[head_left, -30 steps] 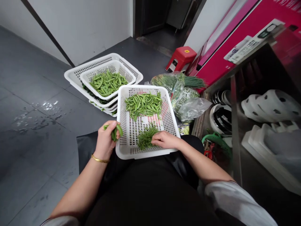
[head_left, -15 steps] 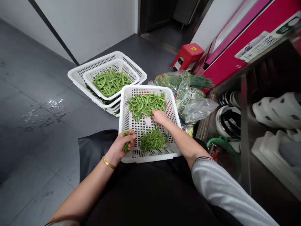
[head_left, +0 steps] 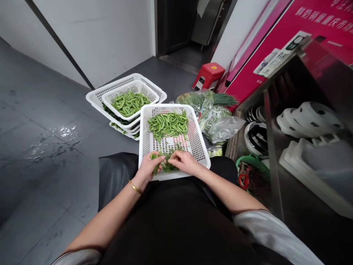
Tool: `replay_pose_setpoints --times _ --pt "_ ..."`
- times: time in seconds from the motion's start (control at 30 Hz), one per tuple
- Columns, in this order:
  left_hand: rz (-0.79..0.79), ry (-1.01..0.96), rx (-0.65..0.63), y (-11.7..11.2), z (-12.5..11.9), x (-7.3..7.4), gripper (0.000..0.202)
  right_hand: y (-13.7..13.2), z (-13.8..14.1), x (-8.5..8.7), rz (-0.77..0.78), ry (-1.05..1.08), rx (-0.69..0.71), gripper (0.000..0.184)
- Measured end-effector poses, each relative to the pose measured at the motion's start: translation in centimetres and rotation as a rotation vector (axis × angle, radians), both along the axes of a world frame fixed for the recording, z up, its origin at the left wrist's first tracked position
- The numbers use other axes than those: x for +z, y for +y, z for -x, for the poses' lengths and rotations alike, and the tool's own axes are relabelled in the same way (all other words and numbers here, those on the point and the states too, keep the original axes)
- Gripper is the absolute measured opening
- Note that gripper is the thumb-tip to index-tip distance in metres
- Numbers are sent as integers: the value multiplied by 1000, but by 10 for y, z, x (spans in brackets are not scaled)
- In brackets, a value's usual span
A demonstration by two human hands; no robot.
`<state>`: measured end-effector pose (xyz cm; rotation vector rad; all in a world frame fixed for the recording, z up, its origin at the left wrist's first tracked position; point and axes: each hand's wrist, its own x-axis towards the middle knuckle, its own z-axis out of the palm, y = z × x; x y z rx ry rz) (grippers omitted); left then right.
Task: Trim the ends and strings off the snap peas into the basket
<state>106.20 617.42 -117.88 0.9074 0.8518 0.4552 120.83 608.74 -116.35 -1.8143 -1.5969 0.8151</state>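
Note:
On my lap rests a white perforated basket (head_left: 203,147). Its far half holds a heap of green pea pods (head_left: 168,125); a smaller pile of thin green trimmings (head_left: 168,168) lies in the near half, partly covered by my hands. My left hand (head_left: 150,165), with a gold bracelet at the wrist, is closed around several pea pods (head_left: 154,168). Close beside it, over the trimmings, my right hand (head_left: 185,162) has its thumb and fingers pinched together. Whatever is between those fingertips is too small to make out.
Stacked white baskets (head_left: 95,98) stand beyond on the left, the top one filled with pea pods (head_left: 130,103). Bagged greens (head_left: 217,117) lie on the right, near a red stool (head_left: 209,74). A green basket (head_left: 250,160) and shelves with white containers (head_left: 309,117) line the right side. Water wets the floor (head_left: 66,132) at left.
My right hand has moved from the pod heap back toward me, next to my left hand. The left hand, still holding pods, has shifted slightly right. The camera view has turned a little.

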Motion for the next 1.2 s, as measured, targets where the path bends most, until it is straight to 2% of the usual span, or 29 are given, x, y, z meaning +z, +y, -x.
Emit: replay_pose_setpoints --times 0.1,0.2,0.27,0.33,0.4,0.47,0.53,0.6,0.63,0.7,0.77,0.83,0.9,0.93,1.1,1.13,1.2 --pt "116 -103 65 -2 0 3 39 -12 8 3 -129 -364 121 23" --pt "148 -142 74 -5 0 3 42 -15 15 4 -184 -471 202 25" --pt "150 -134 2 -8 2 1 41 -14 16 7 -220 -358 317 23" --pt "174 -129 -145 -9 7 -2 39 -14 13 12 -245 -132 453 20" --pt "196 -160 -289 -8 12 -5 36 -15 2 17 -229 86 494 18" --pt "193 -214 -383 -5 16 -8 33 -17 -17 20 -172 227 350 21" --pt "186 -252 -461 -1 19 -10 31 -18 -39 23 -138 268 98 26" --pt "186 -266 -515 2 20 -11 35 -18 -55 26 -177 150 -87 27" --pt "182 -263 -530 3 20 -10 37 -18 -59 28 -203 32 -99 26" --pt "146 -229 -548 5 20 -8 38 -17 -55 33 -211 -253 44 27" --pt "70 -155 -578 5 19 -6 34 -15 -41 37 -153 -498 295 26" --pt "-11 -73 -600 5 17 -4 30 -11 -24 39 -88 -645 496 20" --pt "-48 -33 -565 3 14 -2 25 -6 -10 38 -59 -718 570 20" --pt "-51 -37 -513 1 12 -1 25 -3 -5 36 -53 -740 550 21" --pt "-98 -66 -38 -7 -1 5 29 10 8 21 17 -728 157 29" --pt "-105 -53 53 -5 -2 5 28 10 6 18 37 -704 125 30" --pt "-64 -65 195 8 2 6 26 10 -6 14 102 -659 191 30"
